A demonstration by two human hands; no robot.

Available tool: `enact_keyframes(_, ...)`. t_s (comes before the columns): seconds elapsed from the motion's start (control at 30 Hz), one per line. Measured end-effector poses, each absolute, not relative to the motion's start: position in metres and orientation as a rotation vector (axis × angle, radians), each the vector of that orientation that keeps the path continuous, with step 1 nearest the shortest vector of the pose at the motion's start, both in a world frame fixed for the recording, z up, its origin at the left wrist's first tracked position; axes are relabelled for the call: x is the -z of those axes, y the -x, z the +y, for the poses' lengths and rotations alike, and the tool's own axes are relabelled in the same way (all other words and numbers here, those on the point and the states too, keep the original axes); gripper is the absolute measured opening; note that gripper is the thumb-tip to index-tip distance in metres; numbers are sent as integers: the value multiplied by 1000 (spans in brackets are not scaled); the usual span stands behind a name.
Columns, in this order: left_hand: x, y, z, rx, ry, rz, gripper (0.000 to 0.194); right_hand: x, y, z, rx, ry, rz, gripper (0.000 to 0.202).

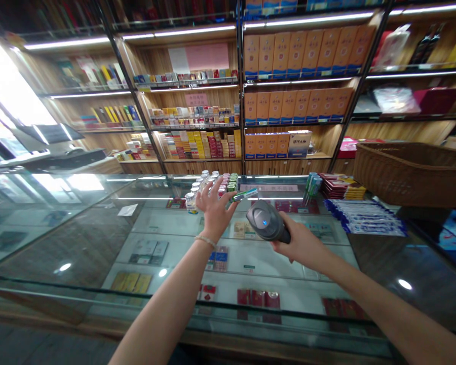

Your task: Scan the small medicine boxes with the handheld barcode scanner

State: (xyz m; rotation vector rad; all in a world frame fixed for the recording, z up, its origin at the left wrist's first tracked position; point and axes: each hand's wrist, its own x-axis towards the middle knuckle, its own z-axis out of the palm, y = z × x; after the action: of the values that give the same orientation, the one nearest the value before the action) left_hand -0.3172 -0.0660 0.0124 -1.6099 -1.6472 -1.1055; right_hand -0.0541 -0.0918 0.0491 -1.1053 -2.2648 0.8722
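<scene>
My left hand (216, 210) pinches a small green-and-white pack (245, 194) between thumb and finger, its other fingers spread, above the glass counter. My right hand (298, 239) is wrapped round the handle of a dark grey handheld scanner (265, 221) with a blue light on top. The scanner's head is just right of the pack, a small gap apart. Behind my left hand stand several small bottles with white lids (191, 202) and pink and green rolls (232, 181), partly hidden by the fingers.
Blue-and-white packets (365, 217), red packs (340, 186) and a brown wicker basket (410, 172) lie on the right of the glass counter (175, 310). Green tubes (312, 185) stand beside them. A paper slip (127, 210) is at left. Stocked shelves (201, 126) line the back.
</scene>
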Motion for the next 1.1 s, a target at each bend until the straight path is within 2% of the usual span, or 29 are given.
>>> enact_keyframes(0.13, -13, 317, -66, 1110, 1619, -1640, 18, -50, 51, -87, -590, 1170, -2340, 47)
enact_keyframes(0.47, -15, 317, -67, 1135, 1660, -1669, 18, -55, 42, -68, 2, 1269, -2563, 60)
enact_keyframes(1.1, -15, 318, -65, 1137, 1657, -1647, 17, -34, 46, -71, 184, 1222, -2689, 48)
